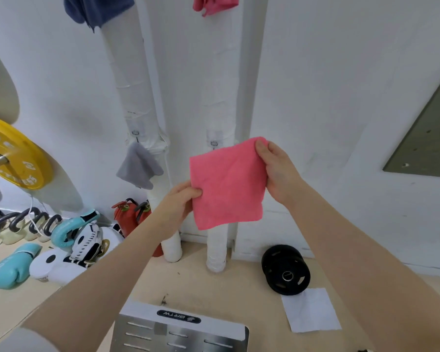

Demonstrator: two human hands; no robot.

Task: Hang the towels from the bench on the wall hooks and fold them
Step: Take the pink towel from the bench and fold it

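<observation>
I hold a folded pink towel (226, 184) up in front of the white wall. My left hand (179, 201) pinches its left edge and my right hand (273, 166) grips its top right corner. Just above the towel's upper edge sits a bare wall hook (214, 143) on the right wrapped pipe. A grey towel (139, 166) hangs from the hook (135, 133) on the left pipe. Higher up, a dark blue towel (97, 8) and another pink towel (215, 5) hang at the top edge of the view.
A yellow weight plate (15, 153) on a bar juts in at the left. Boxing gloves (13, 265) and pads lie on the floor by the wall, next to a red extinguisher (127, 219). Black weight plates (286, 269), a white sheet (310, 309) and a metal bench end (181, 331) lie below.
</observation>
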